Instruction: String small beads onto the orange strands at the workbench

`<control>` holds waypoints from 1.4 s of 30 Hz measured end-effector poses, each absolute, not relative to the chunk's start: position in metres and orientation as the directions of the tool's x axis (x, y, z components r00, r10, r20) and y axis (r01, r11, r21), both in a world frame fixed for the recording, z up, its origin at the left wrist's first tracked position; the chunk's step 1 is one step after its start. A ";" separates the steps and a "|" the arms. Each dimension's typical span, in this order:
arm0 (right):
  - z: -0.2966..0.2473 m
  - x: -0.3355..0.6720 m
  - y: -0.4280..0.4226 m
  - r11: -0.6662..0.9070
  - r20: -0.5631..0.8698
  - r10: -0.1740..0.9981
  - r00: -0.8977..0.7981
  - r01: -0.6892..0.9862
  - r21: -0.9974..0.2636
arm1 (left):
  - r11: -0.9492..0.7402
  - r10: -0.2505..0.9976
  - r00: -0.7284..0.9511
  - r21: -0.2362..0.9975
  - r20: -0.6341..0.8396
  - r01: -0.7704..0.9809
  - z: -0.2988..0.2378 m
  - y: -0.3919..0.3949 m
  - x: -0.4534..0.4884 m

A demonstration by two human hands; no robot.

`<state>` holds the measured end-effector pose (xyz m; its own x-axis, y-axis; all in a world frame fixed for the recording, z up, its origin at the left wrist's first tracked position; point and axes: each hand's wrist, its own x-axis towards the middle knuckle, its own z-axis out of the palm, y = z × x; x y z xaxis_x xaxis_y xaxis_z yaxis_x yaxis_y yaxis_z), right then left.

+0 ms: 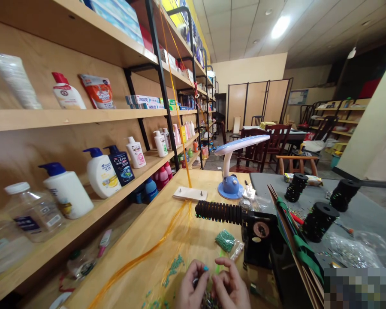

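Note:
Both my hands work close together at the bottom edge of the wooden table [167, 227]. My left hand [189, 286] and my right hand [231, 285] are curled, fingers pinched on a small dark beaded piece [208, 298] between them. Loose green beads [173, 266] lie scattered just left of my left hand. A small bag of green beads [225, 239] sits right in front of my hands. An orange cord [154, 249] runs from the table's near left up toward the shelves.
A black machine [259, 236] with a ribbed black roller [218, 211] stands ahead on the right. Behind it are a blue desk lamp [231, 180], black spools [318, 219] and a clear bag [354, 251]. Shelves with bottles [103, 171] line the left.

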<state>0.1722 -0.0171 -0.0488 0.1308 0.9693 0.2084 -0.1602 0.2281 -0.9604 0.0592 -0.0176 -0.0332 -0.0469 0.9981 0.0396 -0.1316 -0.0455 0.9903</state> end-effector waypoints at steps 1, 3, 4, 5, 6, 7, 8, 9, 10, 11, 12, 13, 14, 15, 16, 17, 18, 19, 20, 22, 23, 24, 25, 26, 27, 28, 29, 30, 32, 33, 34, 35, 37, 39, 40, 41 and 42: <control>-0.048 0.172 -0.018 0.225 0.205 0.970 0.130 -0.174 -0.959 | -0.072 0.996 -0.061 0.990 0.065 -0.121 -0.037 -0.017 0.060; -0.045 0.171 -0.019 0.217 0.192 0.973 0.129 -0.220 -0.951 | -0.112 0.990 -0.093 0.990 0.104 -0.089 -0.043 -0.017 0.061; -0.044 0.170 -0.019 0.211 0.185 0.975 0.125 -0.245 -0.946 | -0.128 0.987 -0.102 0.990 0.121 -0.066 -0.045 -0.017 0.061; -0.043 0.170 -0.020 0.206 0.179 0.976 0.120 -0.267 -0.941 | -0.148 0.983 -0.111 0.988 0.143 -0.038 -0.046 -0.017 0.061; -0.042 0.169 -0.020 0.198 0.173 0.979 0.111 -0.288 -0.937 | -0.174 0.977 -0.122 0.985 0.172 -0.004 -0.046 -0.018 0.061; -0.041 0.169 -0.020 0.187 0.163 0.981 0.101 -0.308 -0.933 | -0.202 0.969 -0.135 0.979 0.205 0.035 -0.045 -0.018 0.061; -0.040 0.169 -0.020 0.171 0.149 0.985 0.090 -0.330 -0.928 | -0.229 0.960 -0.146 0.970 0.238 0.077 -0.044 -0.019 0.060; -0.039 0.170 -0.020 0.155 0.135 0.988 0.080 -0.353 -0.923 | -0.253 0.951 -0.155 0.960 0.269 0.118 -0.042 -0.019 0.060; -0.038 0.170 -0.020 0.141 0.123 0.990 0.071 -0.378 -0.915 | -0.270 0.942 -0.162 0.950 0.294 0.154 -0.040 -0.020 0.059; -0.038 0.170 -0.020 0.128 0.113 0.992 0.060 -0.400 -0.908 | -0.283 0.934 -0.168 0.941 0.314 0.186 -0.039 -0.020 0.059; -0.037 0.171 -0.020 0.117 0.106 0.993 0.050 -0.417 -0.901 | -0.294 0.928 -0.171 0.932 0.331 0.211 -0.038 -0.020 0.058; -0.037 0.171 -0.020 0.108 0.101 0.994 0.040 -0.431 -0.896 | -0.304 0.922 -0.172 0.924 0.347 0.233 -0.038 -0.020 0.058; -0.036 0.171 -0.020 0.099 0.095 0.995 0.031 -0.441 -0.892 | -0.318 0.915 -0.170 0.913 0.366 0.254 -0.038 -0.020 0.058; -0.036 0.171 -0.020 0.089 0.088 0.996 0.025 -0.448 -0.889 | -0.333 0.907 -0.167 0.901 0.387 0.277 -0.038 -0.020 0.058; -0.036 0.171 -0.020 0.080 0.080 0.997 0.021 -0.454 -0.887 | -0.350 0.898 -0.163 0.887 0.409 0.300 -0.039 -0.020 0.058; -0.036 0.171 -0.020 0.073 0.073 0.997 0.018 -0.459 -0.886 | -0.367 0.888 -0.159 0.872 0.432 0.323 -0.041 -0.019 0.058; -0.036 0.171 -0.020 0.068 0.067 0.998 0.017 -0.461 -0.885 | -0.383 0.877 -0.155 0.856 0.455 0.347 -0.042 -0.019 0.059; -0.036 0.171 -0.020 0.064 0.063 0.998 0.018 -0.462 -0.884 | -0.397 0.866 -0.152 0.840 0.476 0.369 -0.043 -0.019 0.059; -0.036 0.171 -0.020 0.064 0.061 0.998 0.021 -0.462 -0.885 | -0.409 0.855 -0.152 0.826 0.495 0.388 -0.044 -0.018 0.059; -0.035 0.171 -0.019 0.065 0.060 0.998 0.025 -0.453 -0.889 | -0.428 0.837 -0.153 0.803 0.526 0.415 -0.045 -0.018 0.059; -0.035 0.172 -0.019 0.066 0.062 0.998 0.024 -0.448 -0.892 | -0.436 0.828 -0.154 0.793 0.539 0.426 -0.045 -0.018 0.059; -0.034 0.172 -0.019 0.068 0.065 0.998 0.020 -0.445 -0.893 | -0.445 0.821 -0.153 0.784 0.550 0.434 -0.046 -0.017 0.059; -0.033 0.173 -0.019 0.067 0.068 0.998 0.014 -0.444 -0.893 | -0.454 0.813 -0.150 0.774 0.562 0.441 -0.046 -0.017 0.059; -0.032 0.173 -0.019 0.063 0.068 0.998 0.005 -0.445 -0.893 | -0.464 0.806 -0.144 0.765 0.574 0.447 -0.047 -0.017 0.059; -0.031 0.174 -0.019 0.058 0.066 0.998 -0.004 -0.448 -0.892 | -0.475 0.799 -0.137 0.754 0.586 0.454 -0.047 -0.016 0.059; -0.030 0.175 -0.019 0.050 0.063 0.998 -0.014 -0.449 -0.892 | -0.486 0.791 -0.129 0.743 0.598 0.461 -0.047 -0.016 0.058; -0.029 0.175 -0.019 0.040 0.057 0.998 -0.024 -0.449 -0.893 | -0.498 0.783 -0.121 0.731 0.610 0.467 -0.047 -0.016 0.058; -0.028 0.176 -0.019 0.031 0.050 0.998 -0.032 -0.447 -0.894 | -0.510 0.773 -0.112 0.718 0.624 0.474 -0.047 -0.016 0.058; -0.027 0.177 -0.019 0.018 0.039 0.998 -0.038 -0.445 -0.896 | -0.532 0.752 -0.097 0.688 0.651 0.494 -0.046 -0.016 0.058; -0.027 0.177 -0.019 0.015 0.036 0.999 -0.038 -0.446 -0.895 | -0.541 0.741 -0.089 0.671 0.665 0.507 -0.046 -0.017 0.058; -0.027 0.177 -0.019 0.014 0.035 0.999 -0.038 -0.448 -0.894 | -0.549 0.731 -0.079 0.653 0.678 0.522 -0.045 -0.017 0.058; -0.027 0.177 -0.018 0.014 0.035 0.999 -0.039 -0.452 -0.892 | -0.557 0.720 -0.067 0.633 0.690 0.538 -0.044 -0.017 0.058; -0.028 0.176 -0.018 0.011 0.036 0.998 -0.046 -0.460 -0.888 | -0.572 0.701 -0.039 0.594 0.712 0.565 -0.043 -0.018 0.058; -0.028 0.176 -0.018 0.005 0.036 0.998 -0.057 -0.466 -0.885 | -0.586 0.688 -0.018 0.571 0.725 0.575 -0.041 -0.018 0.058; -0.027 0.176 -0.017 0.003 0.036 0.997 -0.062 -0.469 -0.883 | -0.586 0.688 -0.019 0.570 0.726 0.575 -0.041 -0.018 0.058; -0.027 0.176 -0.017 0.001 0.036 0.997 -0.066 -0.471 -0.882 | -0.584 0.691 -0.024 0.577 0.723 0.571 -0.040 -0.018 0.058; -0.027 0.177 -0.017 0.000 0.037 0.997 -0.069 -0.472 -0.882 | -0.579 0.698 -0.033 0.590 0.716 0.563 -0.040 -0.018 0.057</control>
<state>0.1766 -0.0173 -0.0266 -0.0689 0.9970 0.0366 -0.4722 -0.0003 -0.8815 0.0574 -0.0176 -0.0401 -0.0330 0.6977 0.7156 0.5630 -0.5786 0.5901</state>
